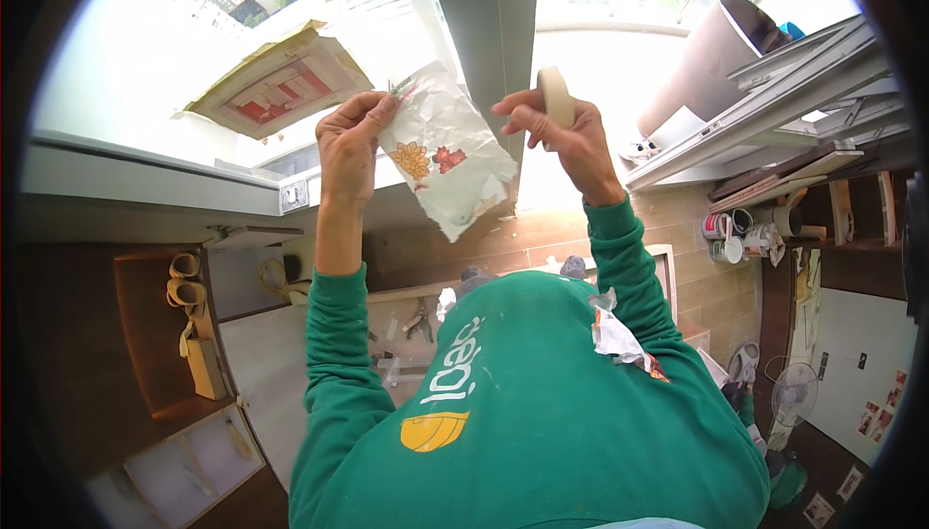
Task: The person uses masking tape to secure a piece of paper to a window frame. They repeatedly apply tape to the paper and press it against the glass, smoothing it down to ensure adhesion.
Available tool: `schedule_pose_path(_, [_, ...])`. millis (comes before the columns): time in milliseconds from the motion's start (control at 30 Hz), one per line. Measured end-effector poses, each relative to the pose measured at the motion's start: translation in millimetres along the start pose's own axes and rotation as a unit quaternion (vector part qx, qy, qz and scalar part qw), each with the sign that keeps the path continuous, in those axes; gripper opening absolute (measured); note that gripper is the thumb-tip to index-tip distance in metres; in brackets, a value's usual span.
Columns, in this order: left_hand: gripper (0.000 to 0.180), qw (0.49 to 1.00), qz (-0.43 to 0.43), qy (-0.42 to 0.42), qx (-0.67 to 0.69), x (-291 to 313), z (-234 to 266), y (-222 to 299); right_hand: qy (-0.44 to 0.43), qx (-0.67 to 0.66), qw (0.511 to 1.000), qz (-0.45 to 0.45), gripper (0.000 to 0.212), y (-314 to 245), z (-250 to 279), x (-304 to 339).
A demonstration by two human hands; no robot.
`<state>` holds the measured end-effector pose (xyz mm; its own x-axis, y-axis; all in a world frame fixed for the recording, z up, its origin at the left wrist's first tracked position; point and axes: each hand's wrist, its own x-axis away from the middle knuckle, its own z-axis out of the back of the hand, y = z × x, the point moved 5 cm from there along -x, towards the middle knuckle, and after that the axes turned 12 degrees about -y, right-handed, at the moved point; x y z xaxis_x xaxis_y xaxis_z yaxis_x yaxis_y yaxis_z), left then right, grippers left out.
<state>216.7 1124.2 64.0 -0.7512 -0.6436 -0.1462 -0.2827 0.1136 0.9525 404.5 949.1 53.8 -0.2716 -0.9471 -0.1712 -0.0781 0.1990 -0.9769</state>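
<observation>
My left hand (350,137) is raised in front of the window, its thumb and fingers pinching the upper left corner of a crumpled white sheet of paper (469,190). The sheet hangs tilted, has torn edges and bears printed orange and red flowers. To its right, my right hand (579,147) holds a roll of beige masking tape (556,108), with the fingers pointing toward the paper but apart from it. Another torn scrap of printed paper (619,335) clings to my green sweatshirt near the right sleeve.
A panel with taped paper edges (281,89) leans at the window, left. More tape rolls (184,292) sit on a shelf at left. Pliers (419,324) lie below my left arm. Metal frames (774,108), paint cans (718,229) and a fan (795,393) stand at right.
</observation>
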Motion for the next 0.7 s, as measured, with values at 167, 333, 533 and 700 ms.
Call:
schedule_pose_path(167, [0.012,0.998,0.009,0.017,0.068,-4.3,-1.3,-14.4,-0.053,-0.025,0.998,-0.010,0.030,18.2,-23.0,0.7])
schedule_pose_path(333, [0.017,0.998,0.010,0.012,0.054,-1.8,-5.6,-31.0,-0.012,0.021,0.999,0.029,0.024,28.4,-36.5,-9.0])
schedule_pose_path(533, [0.088,0.839,-0.184,-0.030,-0.511,39.1,-45.9,32.7,0.100,0.176,0.979,-0.006,0.022,26.1,-26.3,-12.4])
schedule_pose_path(700, [0.105,0.775,-0.171,-0.039,-0.607,65.7,-91.5,11.4,0.063,0.266,0.959,0.074,0.021,5.7,-39.4,-12.8])
